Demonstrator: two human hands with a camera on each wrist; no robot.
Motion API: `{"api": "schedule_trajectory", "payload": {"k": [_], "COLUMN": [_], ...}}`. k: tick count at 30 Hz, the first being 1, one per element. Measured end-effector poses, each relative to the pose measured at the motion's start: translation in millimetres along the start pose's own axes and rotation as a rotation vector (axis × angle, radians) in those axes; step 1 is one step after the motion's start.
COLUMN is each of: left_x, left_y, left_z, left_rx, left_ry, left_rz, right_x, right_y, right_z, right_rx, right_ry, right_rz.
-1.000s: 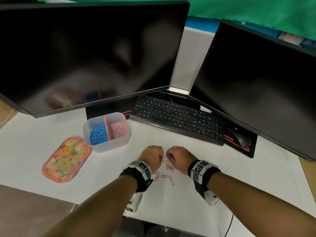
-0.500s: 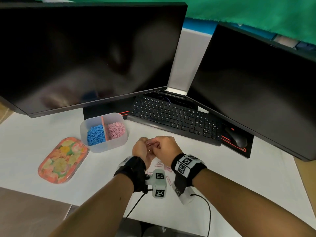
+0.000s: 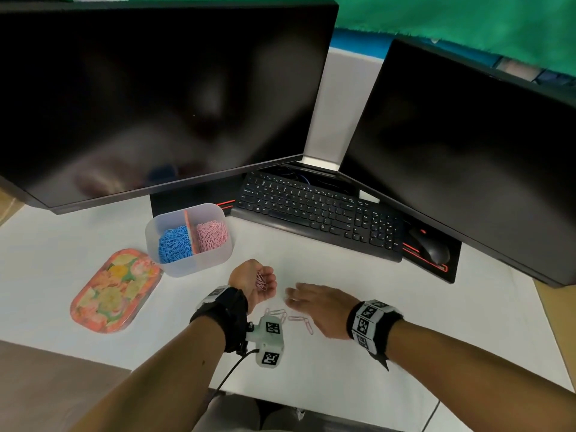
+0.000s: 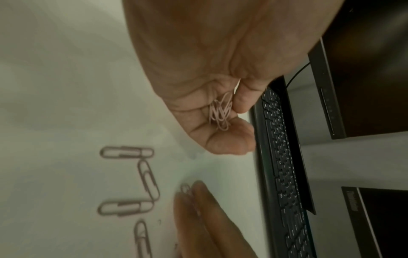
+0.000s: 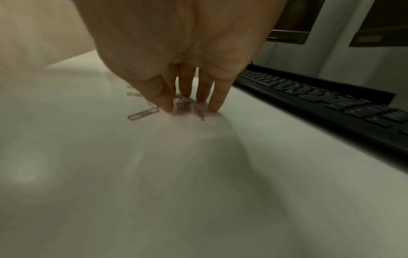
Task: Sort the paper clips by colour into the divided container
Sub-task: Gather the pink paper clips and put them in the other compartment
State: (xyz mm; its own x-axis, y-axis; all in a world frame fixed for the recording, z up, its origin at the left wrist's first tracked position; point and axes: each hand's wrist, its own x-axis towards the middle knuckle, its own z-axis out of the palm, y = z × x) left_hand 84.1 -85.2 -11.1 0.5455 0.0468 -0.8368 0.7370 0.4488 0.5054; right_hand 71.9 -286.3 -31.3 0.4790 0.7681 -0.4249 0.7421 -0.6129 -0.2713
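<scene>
My left hand [image 3: 268,286] is turned palm up just right of the divided container [image 3: 174,269], its fingers curled round several pink paper clips [image 3: 260,280]. The left wrist view shows that bunch [image 4: 220,113] held between thumb and fingers. My right hand [image 3: 296,299] lies palm down with straight fingers, fingertips [image 5: 215,104] touching the table over blurred pink clips [image 5: 187,108]. More loose pink clips [image 3: 277,313] lie between my wrists. The container holds blue clips [image 3: 174,244] in its left compartment and pink clips [image 3: 212,233] in its right.
A floral tin tray [image 3: 115,289] lies left of the container. Behind stand a black keyboard [image 3: 318,213], a mouse [image 3: 431,247] on its pad, and two dark monitors [image 3: 156,88] [image 3: 467,151]. The white table's front edge is near my forearms.
The hands, joined above the table half a second ago, have parted. My left hand has turned palm up with pink clips in it; my right hand has dropped to the table on the right.
</scene>
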Motion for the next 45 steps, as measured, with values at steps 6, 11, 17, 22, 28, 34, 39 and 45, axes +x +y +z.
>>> {"api": "schedule_trajectory", "payload": {"k": [6, 11, 17, 22, 28, 34, 39, 45], "left_x": [-1, -2, -6, -4, -2, -7, 3, 6], "left_y": [-4, -9, -13, -16, -15, -8, -5, -6], "left_z": [-6, 0, 8, 15, 26, 31, 4, -17], "left_rx": [0.023, 0.029, 0.06, 0.088, 0.04, -0.019, 0.005, 0.015], "left_ry": [0.006, -0.006, -0.024, -0.023, -0.042, -0.126, -0.067, -0.02], "left_rz": [0.014, 0.003, -0.02, -0.002, -0.002, -0.011, -0.022, -0.025], "right_x": [-16, -5, 15, 28, 34, 22, -18, -14], "right_y": [20, 17, 5, 2, -16, -24, -25, -48], "right_z": [23, 17, -3, -18, -51, -59, -23, 14], "right_rx": [-0.005, -0.008, 0.318, 0.569, 0.723, 0.695, 0.523, 0.476], "right_ry": [0.227, 0.204, 0.157, 0.3, 0.419, 0.486, 0.316, 0.238], "right_rz": [-0.086, -0.021, 0.306, 0.475, 0.398, 0.349, 0.525, 0.601]}}
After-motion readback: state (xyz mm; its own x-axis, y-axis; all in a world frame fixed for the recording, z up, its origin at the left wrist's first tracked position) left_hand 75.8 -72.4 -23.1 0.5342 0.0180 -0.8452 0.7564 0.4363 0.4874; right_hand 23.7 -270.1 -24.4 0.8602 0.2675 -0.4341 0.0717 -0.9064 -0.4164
